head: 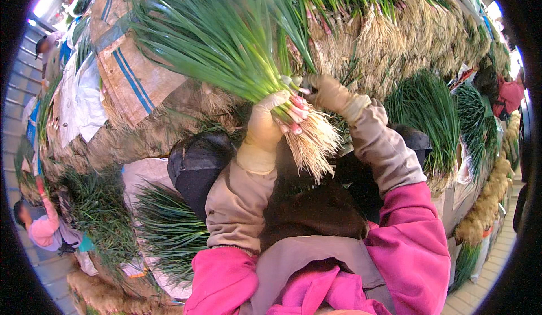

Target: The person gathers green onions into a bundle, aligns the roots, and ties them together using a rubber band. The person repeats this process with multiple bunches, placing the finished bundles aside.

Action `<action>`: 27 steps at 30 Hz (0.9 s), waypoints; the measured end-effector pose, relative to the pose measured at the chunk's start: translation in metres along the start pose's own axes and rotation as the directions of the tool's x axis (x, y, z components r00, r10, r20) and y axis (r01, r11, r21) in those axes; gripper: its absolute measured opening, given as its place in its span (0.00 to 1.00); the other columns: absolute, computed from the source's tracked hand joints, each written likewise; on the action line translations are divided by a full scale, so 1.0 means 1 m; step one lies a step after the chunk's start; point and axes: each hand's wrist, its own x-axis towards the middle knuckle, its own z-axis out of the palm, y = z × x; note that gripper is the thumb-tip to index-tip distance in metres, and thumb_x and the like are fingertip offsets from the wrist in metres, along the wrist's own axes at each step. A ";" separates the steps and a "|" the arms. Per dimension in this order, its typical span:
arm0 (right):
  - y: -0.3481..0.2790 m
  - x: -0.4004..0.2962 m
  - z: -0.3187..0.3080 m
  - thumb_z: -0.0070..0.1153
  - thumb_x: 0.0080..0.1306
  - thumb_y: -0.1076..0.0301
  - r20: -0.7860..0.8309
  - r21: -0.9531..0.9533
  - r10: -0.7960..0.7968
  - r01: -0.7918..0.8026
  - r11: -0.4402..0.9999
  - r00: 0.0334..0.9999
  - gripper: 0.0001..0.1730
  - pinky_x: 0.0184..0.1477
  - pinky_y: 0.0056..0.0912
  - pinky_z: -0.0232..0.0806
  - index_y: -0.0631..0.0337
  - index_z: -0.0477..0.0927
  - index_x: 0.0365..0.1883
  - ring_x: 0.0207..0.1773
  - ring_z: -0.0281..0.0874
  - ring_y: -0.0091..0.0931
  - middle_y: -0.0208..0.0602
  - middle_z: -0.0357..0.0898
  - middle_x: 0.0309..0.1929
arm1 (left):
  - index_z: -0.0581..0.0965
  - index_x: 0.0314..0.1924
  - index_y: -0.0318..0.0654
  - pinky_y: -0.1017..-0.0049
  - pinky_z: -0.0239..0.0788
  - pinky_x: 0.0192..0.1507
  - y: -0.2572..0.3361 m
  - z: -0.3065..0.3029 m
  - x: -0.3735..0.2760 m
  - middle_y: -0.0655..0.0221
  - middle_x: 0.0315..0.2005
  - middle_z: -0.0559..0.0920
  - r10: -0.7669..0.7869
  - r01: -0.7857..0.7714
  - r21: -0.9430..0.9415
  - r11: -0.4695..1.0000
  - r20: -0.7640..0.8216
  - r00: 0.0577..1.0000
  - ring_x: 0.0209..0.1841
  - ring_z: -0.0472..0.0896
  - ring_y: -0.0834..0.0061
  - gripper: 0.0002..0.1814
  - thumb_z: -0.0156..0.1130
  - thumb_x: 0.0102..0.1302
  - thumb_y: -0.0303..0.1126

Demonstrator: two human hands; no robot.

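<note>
My left hand (266,122), in a pale rubber glove, is closed around a bunch of green onions (258,69) just above the pinkish white bulbs. The leaves fan out to the upper left and the pale roots hang to the lower right. My right hand (328,94), gloved too, is at the right of the bunch, beside the bulbs. Its fingers are blurred and touch or nearly touch a stalk; whether they grip it cannot be told. Behind the bunch lies a long pile of green onions (377,31) with roots facing me.
A tan woven sack (123,65) with blue stripes covers onions at upper left. More onion bunches lie at right (423,116) and at lower left (167,230). Loose green leaves (99,209) are heaped at left. A person (46,230) in pink is at the far left.
</note>
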 end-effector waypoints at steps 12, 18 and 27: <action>-0.050 0.024 0.010 0.52 0.62 0.69 -0.037 0.976 0.357 -0.044 0.215 0.934 0.05 0.17 0.22 0.61 0.61 0.74 0.30 0.15 0.66 0.20 0.29 0.72 0.17 | 0.69 0.46 0.36 0.61 0.71 0.42 -0.009 -0.013 0.000 0.54 0.39 0.76 0.050 -0.046 0.040 0.998 -0.102 0.994 0.41 0.76 0.56 0.19 0.56 0.52 0.29; 0.015 0.054 0.059 0.49 0.61 0.73 -0.159 0.670 0.286 -0.110 0.734 0.945 0.05 0.18 0.21 0.58 0.61 0.76 0.34 0.17 0.66 0.18 0.29 0.75 0.20 | 0.70 0.45 0.36 0.62 0.68 0.44 -0.007 -0.003 -0.007 0.55 0.41 0.75 0.159 -0.158 -0.087 0.984 0.003 0.987 0.41 0.73 0.63 0.18 0.55 0.52 0.28; 0.046 -0.031 0.027 0.61 0.49 0.70 -0.701 0.080 0.380 -0.463 0.883 0.603 0.16 0.40 0.37 0.68 0.54 0.75 0.37 0.36 0.76 0.37 0.39 0.78 0.31 | 0.67 0.53 0.34 0.73 0.69 0.30 0.006 0.005 -0.010 0.56 0.40 0.75 -0.034 0.044 -0.150 0.988 0.070 0.997 0.37 0.72 0.66 0.25 0.55 0.52 0.29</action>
